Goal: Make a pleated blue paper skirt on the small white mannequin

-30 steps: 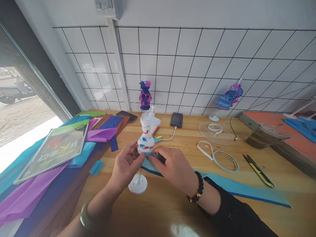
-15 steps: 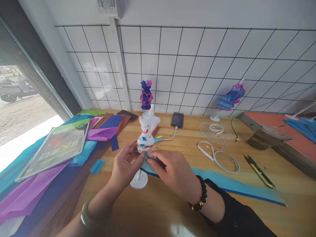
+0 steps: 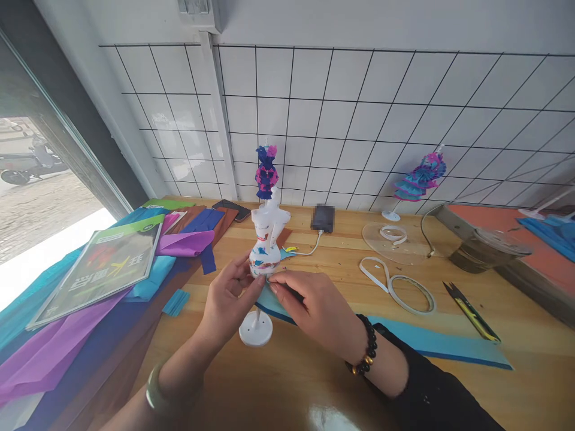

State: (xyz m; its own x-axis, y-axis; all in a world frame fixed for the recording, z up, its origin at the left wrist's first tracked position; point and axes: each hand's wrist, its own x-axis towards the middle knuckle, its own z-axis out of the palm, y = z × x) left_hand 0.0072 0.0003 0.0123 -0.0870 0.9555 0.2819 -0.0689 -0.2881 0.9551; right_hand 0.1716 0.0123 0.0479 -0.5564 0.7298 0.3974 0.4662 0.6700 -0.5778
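Observation:
A small white mannequin [image 3: 265,239] with coloured scraps on its body stands on a round white base [image 3: 256,329], tilted slightly. My left hand [image 3: 231,293] is closed around its lower left side, thumb near the bottom edge. Below that edge, my right hand [image 3: 309,299] pinches the end of a long light-blue paper strip [image 3: 449,342] against the mannequin. The strip runs under my right wrist and along the table to the right, darker blue along its near edge. My fingertips hide the exact spot where paper and mannequin meet.
Coloured crepe paper [image 3: 58,371] and a printed pack [image 3: 103,269] lie left. Behind stand a mannequin in a navy and pink dress [image 3: 266,173] and another in ruffles [image 3: 420,179]. Right are a tape roll [image 3: 412,294], yellow-black snips [image 3: 471,311] and a plastic cup [image 3: 487,254].
The strip's far end has slid a little to the left. The mannequin's base has shifted slightly right as its body turned a bit. Both hands stay almost in place.

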